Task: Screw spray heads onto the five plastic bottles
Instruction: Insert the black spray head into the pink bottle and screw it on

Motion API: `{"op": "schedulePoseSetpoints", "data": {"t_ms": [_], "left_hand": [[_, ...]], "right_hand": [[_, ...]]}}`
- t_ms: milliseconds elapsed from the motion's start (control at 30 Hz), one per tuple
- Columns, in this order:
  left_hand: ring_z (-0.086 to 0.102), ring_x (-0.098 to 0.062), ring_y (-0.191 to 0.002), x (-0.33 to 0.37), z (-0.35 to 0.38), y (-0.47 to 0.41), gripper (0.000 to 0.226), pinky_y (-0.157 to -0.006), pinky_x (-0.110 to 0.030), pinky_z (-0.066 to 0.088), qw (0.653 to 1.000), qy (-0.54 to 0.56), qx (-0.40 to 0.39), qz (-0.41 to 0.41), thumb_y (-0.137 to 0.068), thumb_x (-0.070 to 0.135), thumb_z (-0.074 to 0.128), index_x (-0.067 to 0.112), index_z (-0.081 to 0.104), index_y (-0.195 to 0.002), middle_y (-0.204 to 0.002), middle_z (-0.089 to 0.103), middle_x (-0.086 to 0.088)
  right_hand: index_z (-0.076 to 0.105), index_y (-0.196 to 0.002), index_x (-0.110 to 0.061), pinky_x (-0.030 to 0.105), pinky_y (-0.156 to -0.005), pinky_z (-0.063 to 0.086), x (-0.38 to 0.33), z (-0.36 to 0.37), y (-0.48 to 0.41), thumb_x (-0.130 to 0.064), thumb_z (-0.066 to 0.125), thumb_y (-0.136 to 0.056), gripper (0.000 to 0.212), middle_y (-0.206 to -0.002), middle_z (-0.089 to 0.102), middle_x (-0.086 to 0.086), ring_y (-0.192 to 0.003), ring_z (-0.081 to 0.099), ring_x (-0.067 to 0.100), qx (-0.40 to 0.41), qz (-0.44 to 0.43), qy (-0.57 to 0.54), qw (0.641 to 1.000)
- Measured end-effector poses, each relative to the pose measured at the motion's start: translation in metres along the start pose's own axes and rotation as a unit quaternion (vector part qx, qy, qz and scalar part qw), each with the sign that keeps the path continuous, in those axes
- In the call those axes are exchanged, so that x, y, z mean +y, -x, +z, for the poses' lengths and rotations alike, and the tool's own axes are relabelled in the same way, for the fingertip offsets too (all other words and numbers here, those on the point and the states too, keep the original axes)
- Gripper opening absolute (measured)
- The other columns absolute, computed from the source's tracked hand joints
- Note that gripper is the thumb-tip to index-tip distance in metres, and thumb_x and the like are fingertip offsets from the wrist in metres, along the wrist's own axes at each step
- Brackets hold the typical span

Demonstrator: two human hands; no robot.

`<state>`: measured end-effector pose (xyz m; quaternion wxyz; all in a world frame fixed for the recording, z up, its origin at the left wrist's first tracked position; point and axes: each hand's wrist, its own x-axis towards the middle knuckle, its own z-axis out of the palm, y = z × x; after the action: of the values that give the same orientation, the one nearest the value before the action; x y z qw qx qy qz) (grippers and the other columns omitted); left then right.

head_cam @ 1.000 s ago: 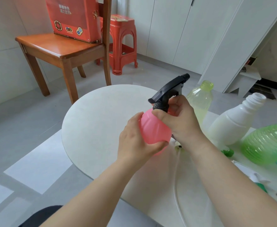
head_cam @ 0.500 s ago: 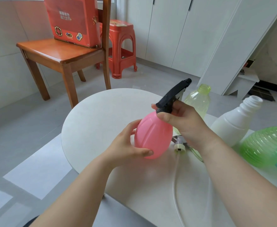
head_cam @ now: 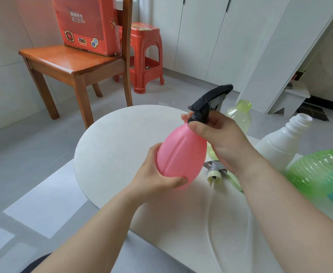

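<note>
Hands (head_cam: 157, 178) (head_cam: 219, 138) hold one pink bottle (head_cam: 181, 154), three bottles (head_cam: 280, 146) beside

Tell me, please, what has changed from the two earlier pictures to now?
The left hand slid from the side of the pink bottle down to its base, and the bottle tilted further left. The right hand stayed on the collar of the black spray head. The white bottle and the other bottles stayed on the table.

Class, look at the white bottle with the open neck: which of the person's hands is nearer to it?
Right. The right hand, gripping the black spray head, is beside the white bottle; the left hand holds the pink bottle farther away.
</note>
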<state>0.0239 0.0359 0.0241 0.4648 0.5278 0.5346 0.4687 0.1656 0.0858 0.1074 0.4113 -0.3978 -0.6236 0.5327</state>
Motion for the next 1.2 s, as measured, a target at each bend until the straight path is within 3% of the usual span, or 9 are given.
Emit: {"op": "schedulePoseSetpoints", "data": {"t_ms": [133,300,400,533,700,833,933,1100,1200], "left_hand": [[0.042,-0.012,-0.109,-0.004,0.009,0.004,0.095,-0.083,-0.024,0.04,0.99,-0.077,0.115,0.033,-0.042,0.037,0.072,0.031,0.026,-0.125,-0.124,0.037,0.006],[0.051,-0.002,-0.108,0.009,-0.018,0.006,0.086,-0.079,-0.017,0.05,0.994,-0.02,-0.101,0.036,-0.037,0.044,0.074,0.051,0.031,-0.112,-0.121,0.044,0.017],[0.055,-0.001,-0.104,0.014,-0.025,0.005,0.084,-0.075,-0.017,0.051,0.986,0.01,-0.162,0.039,-0.039,0.04,0.075,0.049,0.036,-0.112,-0.12,0.049,0.013],[0.051,0.009,-0.097,0.007,-0.011,0.005,0.079,-0.071,-0.006,0.045,0.997,-0.044,-0.041,0.046,-0.034,0.044,0.072,0.053,0.034,-0.103,-0.111,0.048,0.02],[0.046,-0.001,-0.098,-0.002,-0.003,0.001,0.093,-0.065,0.005,0.035,0.991,-0.105,0.055,0.061,-0.041,0.035,0.074,0.038,0.028,-0.123,-0.119,0.041,0.013],[0.044,-0.002,-0.114,0.001,-0.023,-0.002,0.094,-0.084,-0.006,0.039,0.994,-0.085,-0.039,0.057,-0.04,0.038,0.078,0.042,0.033,-0.122,-0.125,0.044,0.013],[0.054,0.005,-0.101,0.008,-0.026,-0.001,0.077,-0.075,-0.013,0.049,0.994,-0.049,-0.09,0.044,-0.036,0.044,0.074,0.052,0.04,-0.106,-0.112,0.053,0.017],[0.055,0.007,-0.094,0.007,-0.017,-0.001,0.072,-0.067,-0.009,0.049,0.997,-0.044,-0.043,0.044,-0.033,0.045,0.072,0.054,0.04,-0.097,-0.104,0.053,0.022],[0.052,0.003,-0.101,0.006,-0.013,0.0,0.074,-0.073,-0.014,0.046,0.997,-0.061,-0.024,0.044,-0.032,0.047,0.069,0.055,0.037,-0.099,-0.107,0.051,0.023]], "right_hand": [[0.062,-0.077,-0.023,0.033,-0.071,0.044,0.008,0.012,0.002,-0.026,0.065,-0.076,0.004,-0.097,0.069,0.003,-0.069,0.055,-0.01,0.111,0.009,0.054,0.992],[0.068,-0.08,-0.035,0.046,-0.101,0.037,0.001,-0.001,0.003,-0.036,0.068,-0.064,0.016,-0.094,0.072,-0.015,-0.105,0.06,0.006,-0.065,0.024,0.037,0.997],[0.069,-0.082,-0.037,0.045,-0.103,0.037,0.002,-0.005,0.004,-0.033,0.067,-0.063,0.019,-0.094,0.072,-0.018,-0.108,0.059,0.006,-0.143,0.038,0.015,0.989],[0.066,-0.079,-0.025,0.008,-0.074,0.048,0.006,0.01,0.005,-0.011,0.065,-0.075,0.015,-0.084,0.072,-0.012,-0.083,0.063,-0.005,-0.066,0.006,-0.008,0.998],[0.063,-0.089,-0.01,0.025,-0.083,0.046,0.013,0.031,0.007,-0.008,0.063,-0.076,0.013,-0.098,0.068,0.012,-0.082,0.058,0.01,0.049,-0.027,0.071,0.996],[0.064,-0.086,-0.014,0.014,-0.078,0.047,0.002,0.017,0.007,-0.002,0.062,-0.076,0.016,-0.11,0.065,0.021,-0.083,0.06,0.004,-0.077,0.001,0.053,0.996],[0.063,-0.084,-0.019,0.011,-0.077,0.048,-0.002,0.013,0.007,0.0,0.061,-0.075,0.021,-0.111,0.066,0.019,-0.083,0.061,0.002,-0.146,0.003,0.053,0.988],[0.064,-0.087,-0.015,0.028,-0.09,0.047,0.009,0.024,0.011,-0.005,0.063,-0.076,0.015,-0.109,0.067,0.018,-0.091,0.062,0.02,-0.04,-0.019,0.078,0.996],[0.065,-0.089,-0.009,0.018,-0.078,0.046,0.015,0.027,0.015,-0.012,0.066,-0.075,0.015,-0.091,0.07,0.008,-0.08,0.059,0.01,0.029,-0.042,0.122,0.991]]}}
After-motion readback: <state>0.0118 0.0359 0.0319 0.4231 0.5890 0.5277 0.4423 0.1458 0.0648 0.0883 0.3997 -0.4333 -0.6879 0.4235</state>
